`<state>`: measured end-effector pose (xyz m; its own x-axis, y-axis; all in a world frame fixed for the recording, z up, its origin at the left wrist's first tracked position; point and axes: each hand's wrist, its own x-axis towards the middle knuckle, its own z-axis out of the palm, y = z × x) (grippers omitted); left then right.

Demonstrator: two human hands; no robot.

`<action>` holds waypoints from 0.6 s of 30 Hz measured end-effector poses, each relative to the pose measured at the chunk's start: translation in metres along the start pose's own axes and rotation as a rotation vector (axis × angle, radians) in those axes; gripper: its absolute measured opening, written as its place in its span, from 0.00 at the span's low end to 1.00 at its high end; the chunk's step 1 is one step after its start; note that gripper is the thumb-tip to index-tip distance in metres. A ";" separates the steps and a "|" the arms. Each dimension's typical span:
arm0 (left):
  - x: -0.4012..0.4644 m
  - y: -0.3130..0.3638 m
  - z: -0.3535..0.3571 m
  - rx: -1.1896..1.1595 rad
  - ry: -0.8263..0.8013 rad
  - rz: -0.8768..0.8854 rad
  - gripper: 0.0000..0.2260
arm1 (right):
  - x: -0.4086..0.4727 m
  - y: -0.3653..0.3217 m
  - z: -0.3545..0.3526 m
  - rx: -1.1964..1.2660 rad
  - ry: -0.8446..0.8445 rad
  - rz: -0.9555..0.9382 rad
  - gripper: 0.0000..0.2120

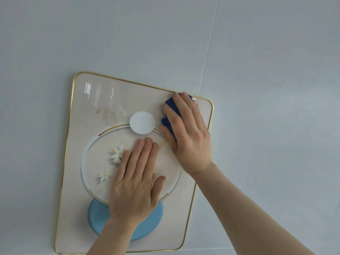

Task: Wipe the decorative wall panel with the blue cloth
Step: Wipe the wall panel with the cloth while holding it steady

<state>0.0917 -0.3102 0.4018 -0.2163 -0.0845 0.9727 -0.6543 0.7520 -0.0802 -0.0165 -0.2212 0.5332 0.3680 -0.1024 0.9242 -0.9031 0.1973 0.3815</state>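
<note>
Brownish smudge (107, 115): on decorative wall panel (88, 100), up-left of left fingers. Left hand (135, 183): flat on panel centre, fingers extended, grasping nothing. White disc (142, 122): between hands, just above left fingertips. Right hand (187, 133): fingers pressing blue cloth (172, 107) against panel's upper-right corner.

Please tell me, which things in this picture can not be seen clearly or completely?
Head view only:
- The blue cloth: mostly covered by the right hand, so its size and fold stay unknown.
- The wall panel: its centre lies under the left hand; its bottom rim is cut by the frame edge.
- The brownish marks: too faint to identify.
</note>
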 end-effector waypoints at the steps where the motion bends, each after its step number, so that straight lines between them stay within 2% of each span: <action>1: 0.000 0.000 0.000 0.003 -0.001 0.000 0.31 | 0.000 0.001 -0.001 -0.003 0.003 -0.013 0.14; 13: 0.000 -0.001 0.001 -0.020 0.019 0.002 0.31 | -0.005 0.032 -0.019 -0.036 -0.093 -0.267 0.12; 16: 0.000 -0.002 0.000 -0.025 0.024 0.004 0.31 | -0.010 0.037 -0.019 -0.033 -0.083 -0.243 0.13; 18: 0.001 -0.001 0.000 -0.029 0.030 0.008 0.31 | -0.020 0.038 -0.019 -0.038 -0.057 -0.146 0.14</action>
<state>0.0924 -0.3112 0.4024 -0.1992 -0.0594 0.9782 -0.6313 0.7712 -0.0817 -0.0535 -0.1929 0.5299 0.4808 -0.1874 0.8565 -0.8313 0.2132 0.5133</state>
